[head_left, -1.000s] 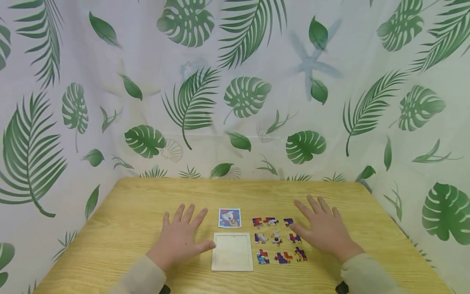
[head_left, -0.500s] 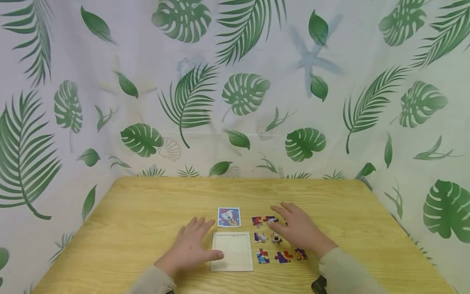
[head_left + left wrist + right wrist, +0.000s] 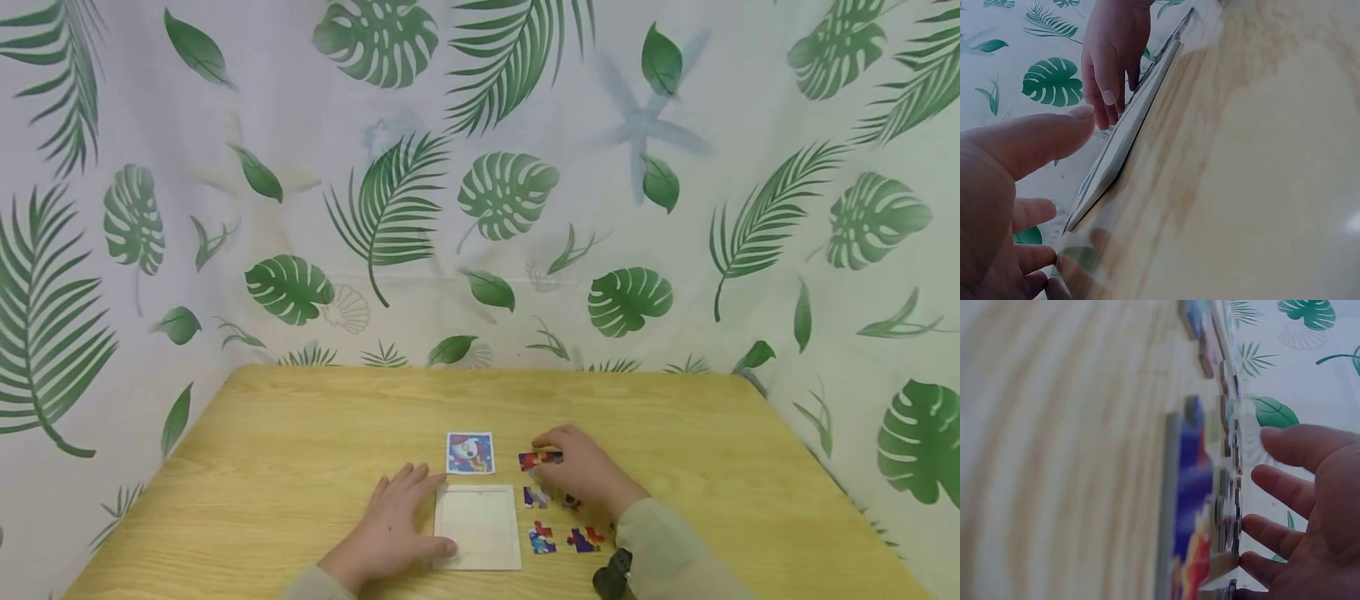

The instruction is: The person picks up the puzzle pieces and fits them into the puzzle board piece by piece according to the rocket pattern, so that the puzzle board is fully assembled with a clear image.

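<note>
Since every flat, multicoloured jigsaw piece (image 3: 585, 540) I see lies outside the pale, square wooden frame (image 3: 480, 529), all fitting seems left, my left fingers (image 3: 408, 487) and right fingers (image 3: 1285, 489) apart.

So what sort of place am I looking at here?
Probably an indoor tabletop spot arranged for puzzle play, though I can't tell what building it's in. A leaf-printed curtain surrounds the wood-grain table, where jigsaw pieces lie beside a shallow square frame.
</note>
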Demonstrator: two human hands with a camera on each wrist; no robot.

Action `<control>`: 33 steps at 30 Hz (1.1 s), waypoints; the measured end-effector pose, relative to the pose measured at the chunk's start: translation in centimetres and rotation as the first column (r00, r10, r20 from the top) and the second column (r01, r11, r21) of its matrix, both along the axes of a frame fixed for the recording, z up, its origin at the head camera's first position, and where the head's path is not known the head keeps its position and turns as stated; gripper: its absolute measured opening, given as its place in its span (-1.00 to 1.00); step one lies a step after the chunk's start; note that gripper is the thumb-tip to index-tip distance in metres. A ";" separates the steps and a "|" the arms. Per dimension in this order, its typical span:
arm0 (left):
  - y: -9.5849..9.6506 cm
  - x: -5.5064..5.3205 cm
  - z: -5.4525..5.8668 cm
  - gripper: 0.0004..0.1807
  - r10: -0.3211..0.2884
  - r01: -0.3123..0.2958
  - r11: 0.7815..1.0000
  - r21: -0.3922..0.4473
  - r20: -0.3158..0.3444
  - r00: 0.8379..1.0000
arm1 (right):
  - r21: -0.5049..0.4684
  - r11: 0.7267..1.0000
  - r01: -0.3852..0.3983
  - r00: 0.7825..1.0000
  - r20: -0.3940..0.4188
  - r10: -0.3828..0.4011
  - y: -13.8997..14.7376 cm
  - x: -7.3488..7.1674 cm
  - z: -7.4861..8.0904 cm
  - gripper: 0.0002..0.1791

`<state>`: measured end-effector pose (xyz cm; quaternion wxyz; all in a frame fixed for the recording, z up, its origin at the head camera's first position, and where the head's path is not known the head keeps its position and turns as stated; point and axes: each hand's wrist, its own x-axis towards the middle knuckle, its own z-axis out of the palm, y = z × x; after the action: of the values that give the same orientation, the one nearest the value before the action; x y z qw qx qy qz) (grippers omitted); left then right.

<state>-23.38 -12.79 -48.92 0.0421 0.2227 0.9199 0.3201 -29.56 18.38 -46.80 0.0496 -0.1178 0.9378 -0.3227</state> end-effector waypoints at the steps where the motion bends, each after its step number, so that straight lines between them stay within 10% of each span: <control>1: 0.0 0.1 -0.1 0.08 -0.005 0.005 1.000 -0.001 0.001 1.000 | -0.003 1.000 0.002 1.000 0.006 -0.002 0.0 -0.1 -0.1 -0.55; 15: -0.4 0.4 -0.1 0.15 -0.063 0.063 0.997 -0.054 0.001 0.998 | 0.196 0.981 0.007 0.986 -0.162 0.026 -0.6 -0.6 -1.2 -0.65; 33: -0.9 0.3 0.3 0.21 -0.077 0.078 0.997 -0.028 0.053 0.996 | 0.136 0.991 0.021 0.986 -0.165 0.001 -0.4 -0.3 -1.3 -0.71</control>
<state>-23.07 -13.64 -48.66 0.0817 0.2491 0.9139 0.3099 -29.82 18.03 -48.08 -0.0219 -0.1357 0.9592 -0.2470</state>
